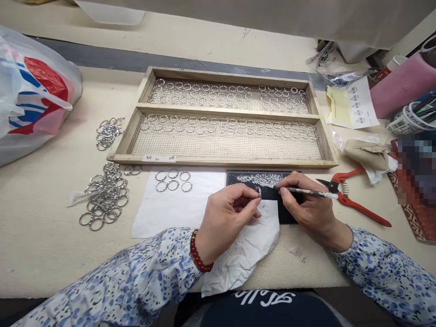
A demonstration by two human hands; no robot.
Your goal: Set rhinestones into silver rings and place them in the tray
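My left hand (228, 213) pinches a small metal ring (258, 190) between thumb and fingers, held just above a black tray (289, 213) strewn with tiny clear stones (262, 178). My right hand (306, 204) grips a thin pen-like tool (311, 192), its tip pointing left at the ring. Both hands rest over a white sheet (170, 204). Several finished rings (173, 180) lie in two rows on that sheet.
A wooden mesh tray (225, 161) holds rows of rings behind the hands. Loose ring piles (104, 195) lie at left, beside a plastic bag (30, 95). Red-handled pliers (354, 200) lie right of my hand. Papers, a cloth bundle and rolls crowd the right edge.
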